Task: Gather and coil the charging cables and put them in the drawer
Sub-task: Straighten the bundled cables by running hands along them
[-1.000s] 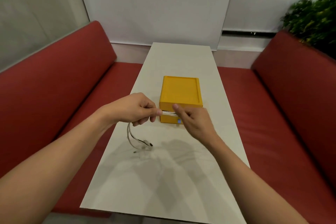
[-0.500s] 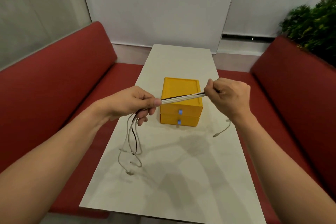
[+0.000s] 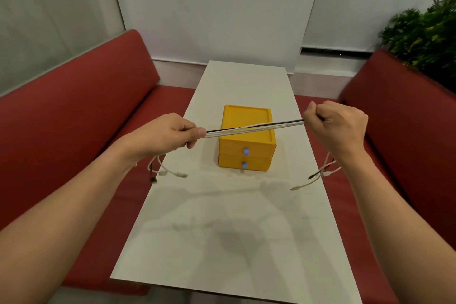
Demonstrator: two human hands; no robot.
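Head view: left hand point(image 3: 170, 134) and right hand point(image 3: 336, 126) each grip the cable bundle point(image 3: 254, 127), stretched taut between them above the yellow drawer unit point(image 3: 246, 142).

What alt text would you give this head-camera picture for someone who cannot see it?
The left hand and right hand hold a bundle of white and black charging cables taut in mid-air before a closed yellow two-drawer box on a white table; plug ends dangle below each hand. Red benches flank the table.
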